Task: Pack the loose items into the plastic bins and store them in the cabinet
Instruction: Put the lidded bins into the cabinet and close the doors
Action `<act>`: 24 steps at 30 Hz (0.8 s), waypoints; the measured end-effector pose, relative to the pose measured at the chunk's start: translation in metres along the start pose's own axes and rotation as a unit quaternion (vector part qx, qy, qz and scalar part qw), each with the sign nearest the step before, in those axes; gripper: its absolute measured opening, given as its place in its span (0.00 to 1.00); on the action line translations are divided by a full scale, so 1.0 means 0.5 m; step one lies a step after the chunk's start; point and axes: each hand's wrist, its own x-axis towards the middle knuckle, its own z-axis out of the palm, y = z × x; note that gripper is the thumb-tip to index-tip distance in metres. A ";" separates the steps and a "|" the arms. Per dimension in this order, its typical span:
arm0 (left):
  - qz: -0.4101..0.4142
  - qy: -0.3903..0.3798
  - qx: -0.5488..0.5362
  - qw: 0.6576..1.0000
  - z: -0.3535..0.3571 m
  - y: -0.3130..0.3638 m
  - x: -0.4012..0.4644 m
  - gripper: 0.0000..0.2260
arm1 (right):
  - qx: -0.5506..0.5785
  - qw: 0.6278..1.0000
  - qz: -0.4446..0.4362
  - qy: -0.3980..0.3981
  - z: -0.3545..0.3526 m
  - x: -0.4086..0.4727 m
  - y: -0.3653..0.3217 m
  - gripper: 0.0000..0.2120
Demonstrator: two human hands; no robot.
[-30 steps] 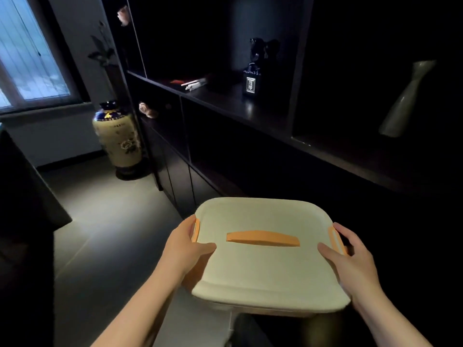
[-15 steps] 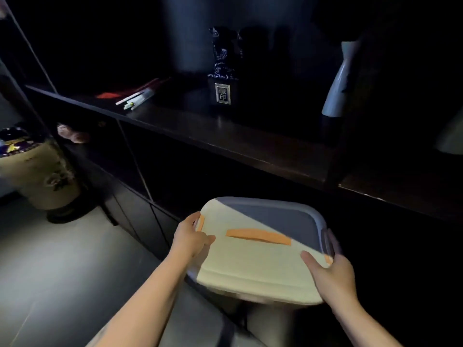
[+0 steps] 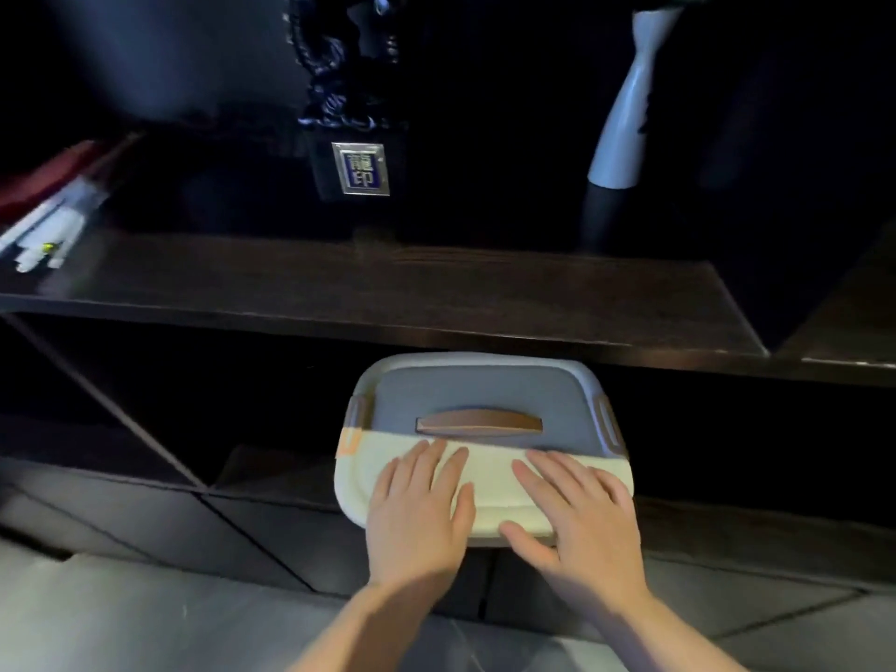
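A plastic bin with a cream lid (image 3: 485,395) and an orange handle (image 3: 479,422) sits partly inside the dark cabinet's lower compartment (image 3: 252,380), its far half in shadow under the shelf (image 3: 388,293). My left hand (image 3: 419,511) lies flat on the near left part of the lid with its fingers straight. On the near right part of the lid my right hand (image 3: 577,516) also rests flat, fingers spread. Orange side latches (image 3: 350,441) show at the lid's edges.
On the shelf above stand a dark ornament with a small plaque (image 3: 361,167) and a white vase (image 3: 623,114). White sticks and a red item (image 3: 43,225) lie at the shelf's left. Closed cabinet fronts (image 3: 232,540) and grey floor (image 3: 121,618) are below.
The bin has gone from being carried by its sides to sitting in the lower compartment. Both hands have left the side latches and now lie flat on the lid. The view has moved closer.
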 end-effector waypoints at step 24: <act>0.158 -0.118 -0.228 0.954 0.034 0.544 -0.057 0.22 | -0.061 0.949 0.304 -0.060 -0.299 -0.366 0.301 0.24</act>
